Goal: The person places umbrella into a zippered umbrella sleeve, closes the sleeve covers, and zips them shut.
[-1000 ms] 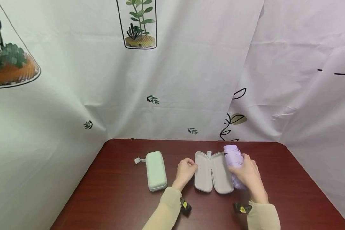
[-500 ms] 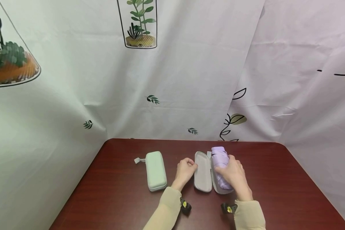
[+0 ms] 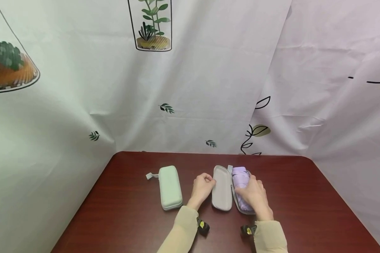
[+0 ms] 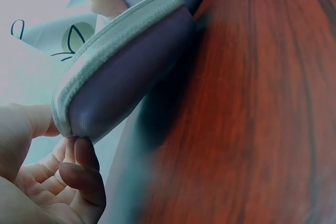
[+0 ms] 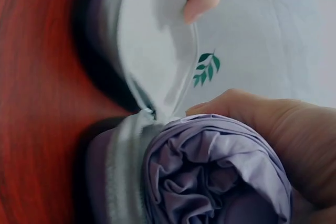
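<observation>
A zip case (image 3: 222, 191) with a pale grey lining lies spread in two halves on the table. Its right half holds a folded lilac umbrella (image 3: 240, 181). My right hand (image 3: 254, 195) grips the umbrella from the right side; the right wrist view shows the umbrella's gathered fabric end (image 5: 210, 177) against the zip edge, thumb over its side. With thumb and fingertips, my left hand (image 3: 202, 188) pinches the outer edge of the left half. In the left wrist view that half has a dark purple outside (image 4: 126, 72) and stands tilted above the wood.
A closed mint-green zip case (image 3: 170, 188) with a pull loop (image 3: 152, 175) lies left of my left hand. The dark red wooden table (image 3: 123, 218) runs back to a printed white curtain (image 3: 190, 88). Both wrists carry small black cameras (image 3: 203, 227).
My right hand has carried the umbrella leftward from beside the case and down into its right half. The left hand keeps its pinch on the case edge.
</observation>
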The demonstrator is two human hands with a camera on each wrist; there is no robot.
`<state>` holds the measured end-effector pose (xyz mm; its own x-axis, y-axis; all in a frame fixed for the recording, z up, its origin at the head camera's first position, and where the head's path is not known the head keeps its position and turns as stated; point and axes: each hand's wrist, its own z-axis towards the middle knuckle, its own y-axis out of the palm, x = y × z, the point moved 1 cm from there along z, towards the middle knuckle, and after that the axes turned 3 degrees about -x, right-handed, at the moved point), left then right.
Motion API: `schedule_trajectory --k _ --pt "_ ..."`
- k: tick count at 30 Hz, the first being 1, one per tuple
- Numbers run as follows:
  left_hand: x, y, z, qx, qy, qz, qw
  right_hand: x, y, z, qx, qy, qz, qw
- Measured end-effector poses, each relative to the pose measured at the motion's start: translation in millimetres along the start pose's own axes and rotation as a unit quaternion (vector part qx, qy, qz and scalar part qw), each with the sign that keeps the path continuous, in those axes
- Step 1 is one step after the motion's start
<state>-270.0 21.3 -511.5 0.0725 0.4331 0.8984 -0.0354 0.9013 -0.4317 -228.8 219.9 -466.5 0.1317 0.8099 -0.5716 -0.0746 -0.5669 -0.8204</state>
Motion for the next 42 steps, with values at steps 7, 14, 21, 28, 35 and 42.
schedule_trajectory --k 7,14,21,28,35,42 --pt "-2.2 -0.5 -1.5 0.008 -0.006 -0.01 0.9999 6 5 1.4 -0.008 0.009 0.0 0.9999" --pt "-4.9 2.6 -0.3 0.008 0.002 -0.017 0.9998 12 7 3.2 -0.011 0.015 -0.005 0.9998" --pt "-5.3 3.3 0.5 0.005 -0.005 -0.022 0.9997 13 7 3.0 -0.027 0.023 -0.012 0.9993" --pt "-5.2 4.1 -0.4 0.006 -0.003 -0.023 0.9997 15 7 4.3 -0.029 0.013 -0.034 0.9989" --pt "-4.2 4.1 0.0 0.007 0.005 -0.024 0.9997 15 8 4.4 -0.023 0.01 -0.03 0.9992" --pt "-4.6 2.5 0.6 0.006 0.006 -0.022 0.9997 15 5 3.8 -0.009 -0.021 -0.031 0.9993"
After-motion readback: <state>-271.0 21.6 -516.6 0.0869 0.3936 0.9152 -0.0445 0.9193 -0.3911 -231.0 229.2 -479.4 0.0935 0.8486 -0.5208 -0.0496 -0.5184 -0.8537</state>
